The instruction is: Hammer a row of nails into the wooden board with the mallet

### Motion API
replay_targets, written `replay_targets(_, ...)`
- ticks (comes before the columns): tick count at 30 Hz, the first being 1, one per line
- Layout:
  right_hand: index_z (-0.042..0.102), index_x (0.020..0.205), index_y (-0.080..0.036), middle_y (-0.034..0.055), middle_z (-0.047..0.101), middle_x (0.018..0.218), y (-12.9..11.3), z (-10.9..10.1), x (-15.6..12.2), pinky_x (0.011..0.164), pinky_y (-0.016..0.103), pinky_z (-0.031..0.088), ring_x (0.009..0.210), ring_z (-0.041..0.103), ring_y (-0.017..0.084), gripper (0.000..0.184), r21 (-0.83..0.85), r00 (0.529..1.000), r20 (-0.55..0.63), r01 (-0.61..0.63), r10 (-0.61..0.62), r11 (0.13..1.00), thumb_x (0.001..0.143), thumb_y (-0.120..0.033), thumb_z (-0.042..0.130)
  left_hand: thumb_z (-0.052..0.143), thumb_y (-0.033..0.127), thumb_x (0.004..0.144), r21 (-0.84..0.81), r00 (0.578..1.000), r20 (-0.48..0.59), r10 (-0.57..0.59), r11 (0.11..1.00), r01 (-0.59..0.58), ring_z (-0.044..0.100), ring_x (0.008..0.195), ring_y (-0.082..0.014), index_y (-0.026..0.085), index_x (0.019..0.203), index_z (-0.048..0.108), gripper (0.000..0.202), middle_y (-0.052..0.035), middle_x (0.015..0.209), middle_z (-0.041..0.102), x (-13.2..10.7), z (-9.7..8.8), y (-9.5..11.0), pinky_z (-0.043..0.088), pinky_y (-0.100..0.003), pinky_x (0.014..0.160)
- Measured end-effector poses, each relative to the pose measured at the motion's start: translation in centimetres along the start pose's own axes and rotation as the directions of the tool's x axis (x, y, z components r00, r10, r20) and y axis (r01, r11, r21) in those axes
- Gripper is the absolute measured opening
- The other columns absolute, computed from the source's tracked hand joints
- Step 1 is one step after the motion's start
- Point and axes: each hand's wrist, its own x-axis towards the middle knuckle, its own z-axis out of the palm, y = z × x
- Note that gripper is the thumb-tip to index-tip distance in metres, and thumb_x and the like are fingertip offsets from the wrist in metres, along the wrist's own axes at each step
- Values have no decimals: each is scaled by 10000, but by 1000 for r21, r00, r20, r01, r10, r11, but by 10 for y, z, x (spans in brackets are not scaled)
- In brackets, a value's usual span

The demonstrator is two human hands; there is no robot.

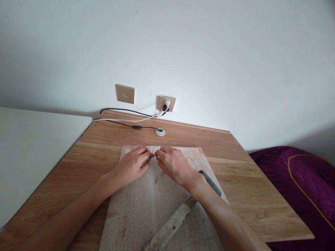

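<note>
Both hands rest on a worn, pale wooden board (146, 212) lying on a wooden table (86, 153). My left hand (132, 165) and my right hand (174, 165) meet at their fingertips near the board's far edge, each pinched on something small and thin, perhaps a nail, too tiny to name. A small nail (157, 180) lies loose on the board just below the hands. A hammer (180, 218) with a rough pale handle and dark head lies diagonally on the board under my right forearm.
Black and white cables (125, 120) run along the table's far edge to a wall socket (165, 103). A round metal grommet (159, 132) sits in the tabletop. A white surface (31, 146) adjoins at the left; purple bedding (300, 181) lies at the right.
</note>
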Motion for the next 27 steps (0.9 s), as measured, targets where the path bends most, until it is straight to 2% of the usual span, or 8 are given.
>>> replay_targets(4,737,1074,-183,76,756,1044,2,-14,-19,786,280,452,904,701,189,175,87,999,-44,8,-4,996,1066,-162,563,596,115,1011,-21,1000,-6,2,1000,-2,705,945,-215,197,1031,707,139,-61,1006,718,0,0,-1,558,-348,864)
replay_targets(7,710,1018,-192,33,743,981,10,-21,-38,749,256,444,816,673,154,124,160,1000,-19,4,-1,987,1017,-116,612,607,136,1027,-10,1000,8,-3,1000,4,698,915,-214,192,981,695,114,-54,969,713,2,-2,0,547,-342,845)
replay_targets(10,679,961,-189,3,734,897,20,-18,-54,722,250,441,759,657,144,174,206,1000,24,-18,13,978,943,-25,624,650,162,1016,-1,999,18,-26,1000,26,685,865,-206,197,906,664,117,-36,908,703,4,-2,0,529,-329,808)
replay_targets(14,681,951,-181,22,739,898,29,-6,-65,725,272,456,778,668,170,200,220,998,54,-37,26,975,923,2,606,684,194,994,-39,997,-1,-73,997,73,666,796,-187,204,854,619,155,-12,841,694,6,-1,1,510,-306,750)
replay_targets(18,733,1060,-188,70,755,1039,29,0,-70,845,301,498,957,705,209,248,228,997,65,14,-29,974,995,-22,561,643,149,964,-188,989,-33,-141,973,133,661,746,-158,207,890,628,96,5,815,706,9,-2,6,515,-277,720)
replay_targets(23,740,997,-200,48,728,951,23,0,-75,849,303,512,906,683,200,248,247,996,57,52,-68,968,1060,-62,544,654,105,901,-357,987,0,-160,922,149,688,761,-147,208,871,665,108,13,824,745,10,-5,15,536,-257,734)
replay_targets(27,739,1016,-198,61,716,1087,18,-2,-78,858,270,518,990,681,185,155,349,996,2,84,-91,933,1039,-86,635,683,66,883,-433,990,42,-132,891,137,732,828,-156,210,1008,721,195,2,921,793,7,-1,20,564,-271,801)
